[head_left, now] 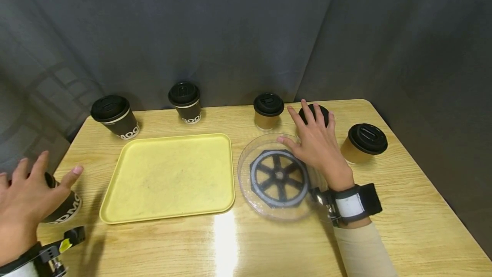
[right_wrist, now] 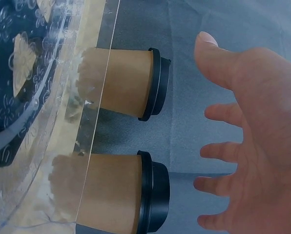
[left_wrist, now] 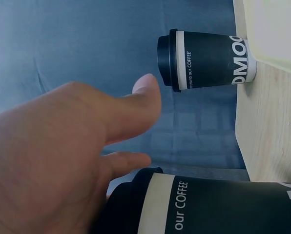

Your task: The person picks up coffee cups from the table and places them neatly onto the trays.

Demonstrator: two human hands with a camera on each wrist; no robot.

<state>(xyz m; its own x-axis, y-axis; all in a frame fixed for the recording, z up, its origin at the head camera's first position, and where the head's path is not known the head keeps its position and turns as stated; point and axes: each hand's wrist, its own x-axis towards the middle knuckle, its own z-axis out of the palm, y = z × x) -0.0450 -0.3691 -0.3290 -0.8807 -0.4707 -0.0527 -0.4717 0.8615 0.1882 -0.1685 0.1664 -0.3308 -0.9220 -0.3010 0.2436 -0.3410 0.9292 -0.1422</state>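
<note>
At the left edge of the head view my left hand (head_left: 30, 200) hovers with fingers spread over a black paper coffee cup (head_left: 67, 210) with white lettering. In the left wrist view the thumb stands apart from the fingers beside the black lid of that coffee cup (left_wrist: 228, 209). My right hand (head_left: 317, 142), fingers spread and straight, reaches above a clear round dish (head_left: 246, 183) and partly covers a black-lidded cup (head_left: 324, 114). The right wrist view shows a gap between the fingertips and two brown paper cups (right_wrist: 109, 190). Both hands hold nothing.
A yellow rectangular tray (head_left: 173, 178) lies left of the dish, which has a black spoked wheel (head_left: 279, 175) beneath it. Two black cups (head_left: 121, 123) (head_left: 188, 108) stand behind the tray. Brown cups (head_left: 266, 119) (head_left: 355, 148) flank the right hand. A dark curtain (head_left: 230, 33) hangs behind the table.
</note>
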